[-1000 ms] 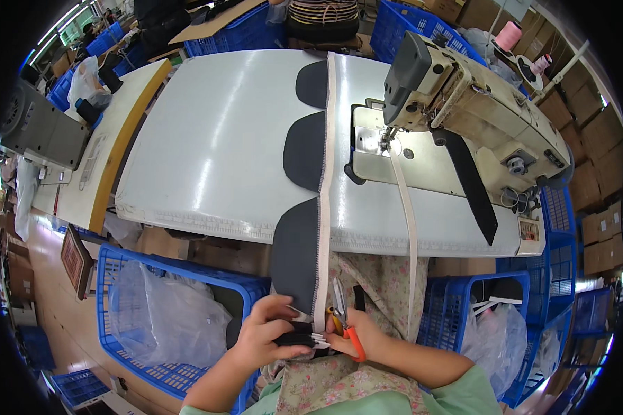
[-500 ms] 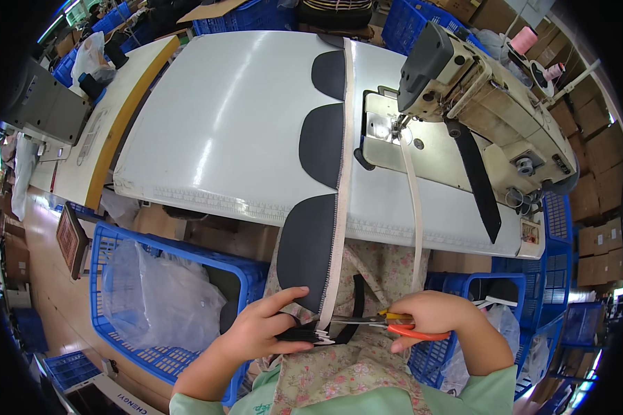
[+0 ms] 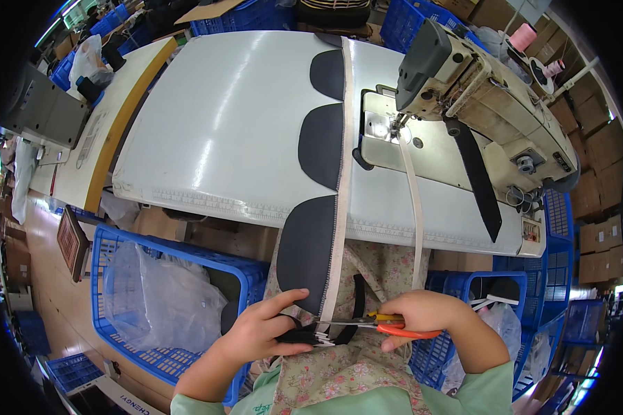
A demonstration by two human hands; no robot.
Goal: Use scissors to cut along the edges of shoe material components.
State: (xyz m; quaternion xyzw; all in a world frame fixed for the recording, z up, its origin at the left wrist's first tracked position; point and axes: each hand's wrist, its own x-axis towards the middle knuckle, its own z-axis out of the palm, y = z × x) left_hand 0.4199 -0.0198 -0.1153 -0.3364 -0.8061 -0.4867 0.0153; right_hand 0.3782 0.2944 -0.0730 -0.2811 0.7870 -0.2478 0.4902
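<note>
Here the left hand (image 3: 259,332) pinches the dark fabric piece (image 3: 308,252) beside its white tape (image 3: 339,228). The right hand (image 3: 422,315) grips orange-handled scissors (image 3: 374,324), blades seemingly at the tape. A sewing machine (image 3: 477,90) stands on the surface (image 3: 235,124) beyond.

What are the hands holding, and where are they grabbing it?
The right hand holds orange-handled scissors by the handles. The left hand pinches the near end of the dark fabric pieces on the white strip.

A beige sewing machine (image 3: 477,90) sits on the white counter (image 3: 235,131). Blue plastic crates (image 3: 166,304) crowd the floor below, one lined with clear plastic; pink thread cones (image 3: 526,34) beyond.
</note>
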